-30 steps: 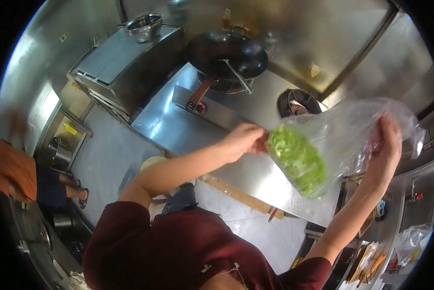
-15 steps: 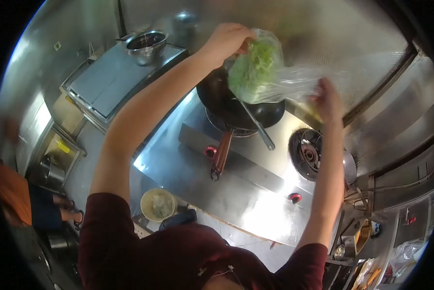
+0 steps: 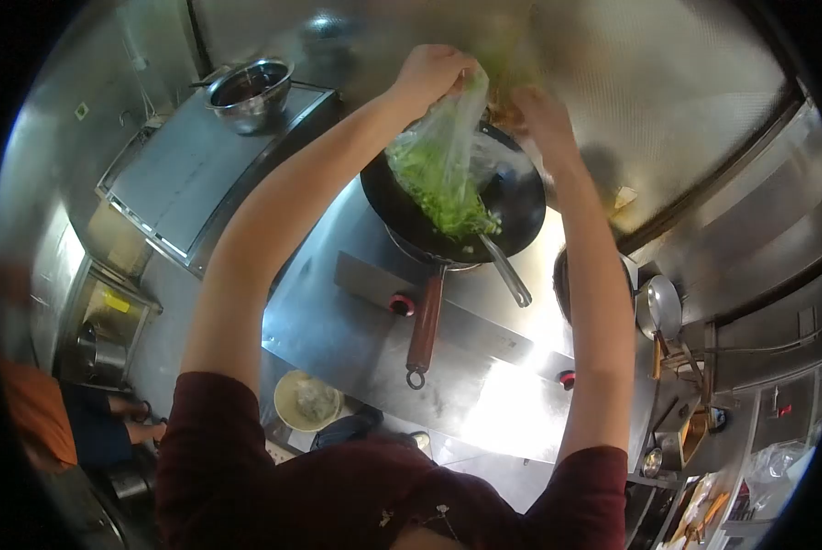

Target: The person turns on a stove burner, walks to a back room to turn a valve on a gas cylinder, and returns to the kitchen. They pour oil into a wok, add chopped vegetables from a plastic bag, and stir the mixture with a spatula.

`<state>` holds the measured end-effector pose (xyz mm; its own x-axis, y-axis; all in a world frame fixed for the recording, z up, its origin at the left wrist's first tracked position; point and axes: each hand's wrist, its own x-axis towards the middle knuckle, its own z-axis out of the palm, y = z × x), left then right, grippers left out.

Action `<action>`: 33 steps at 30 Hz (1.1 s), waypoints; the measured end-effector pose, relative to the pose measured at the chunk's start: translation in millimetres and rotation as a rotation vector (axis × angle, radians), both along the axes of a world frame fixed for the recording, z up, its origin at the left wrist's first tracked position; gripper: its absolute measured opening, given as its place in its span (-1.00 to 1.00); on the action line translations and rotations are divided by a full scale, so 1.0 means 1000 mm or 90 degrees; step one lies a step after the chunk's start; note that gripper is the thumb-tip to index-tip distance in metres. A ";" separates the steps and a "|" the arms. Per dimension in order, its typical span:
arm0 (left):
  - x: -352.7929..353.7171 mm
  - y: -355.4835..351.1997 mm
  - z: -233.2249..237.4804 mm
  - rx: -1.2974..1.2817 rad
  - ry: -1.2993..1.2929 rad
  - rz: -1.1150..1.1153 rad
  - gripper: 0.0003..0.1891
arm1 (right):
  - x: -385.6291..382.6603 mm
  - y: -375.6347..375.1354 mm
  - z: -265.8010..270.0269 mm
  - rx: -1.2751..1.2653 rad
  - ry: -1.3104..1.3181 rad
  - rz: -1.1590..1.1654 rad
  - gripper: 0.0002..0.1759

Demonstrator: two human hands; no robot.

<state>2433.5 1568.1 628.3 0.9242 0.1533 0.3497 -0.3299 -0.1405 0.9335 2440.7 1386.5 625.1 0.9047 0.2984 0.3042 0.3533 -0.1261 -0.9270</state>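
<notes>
A clear plastic bag (image 3: pixel 471 115) hangs over the black wok (image 3: pixel 524 215), its chopped green vegetables (image 3: pixel 438 188) sliding down into the pan. My left hand (image 3: pixel 434 73) pinches the top of the bag. On the other side, my right hand (image 3: pixel 544 124) has its fingers curled at the bag's film; the fingertips are partly blurred. A metal ladle or spatula (image 3: pixel 507 270) rests in the wok, its working end hidden under the greens. The wok's brown wooden handle (image 3: pixel 425 321) points toward me.
A steel bowl (image 3: pixel 249 96) with dark contents stands on the metal counter (image 3: pixel 168 174) at left. Below sits a pale bucket (image 3: pixel 287 403) holding plastic. A second pan (image 3: pixel 660 307) lies to the right. A person (image 3: pixel 40 412) in orange is at far left.
The bag has tipped from nearly sideways to mouth-down, and greens have dropped into the wok. My right hand has moved up and left, closer to my left hand.
</notes>
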 end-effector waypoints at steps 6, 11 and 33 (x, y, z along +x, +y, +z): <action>0.007 -0.019 -0.001 0.054 -0.006 -0.052 -0.80 | 0.009 0.015 0.025 -0.012 0.057 0.110 -0.68; -0.003 -0.023 -0.021 0.157 -0.067 -0.088 -0.80 | 0.031 0.013 -0.007 0.073 0.210 0.091 -0.76; -0.023 0.045 -0.118 0.597 -0.014 0.076 -0.82 | 0.040 -0.006 0.010 -0.005 0.060 0.029 -0.87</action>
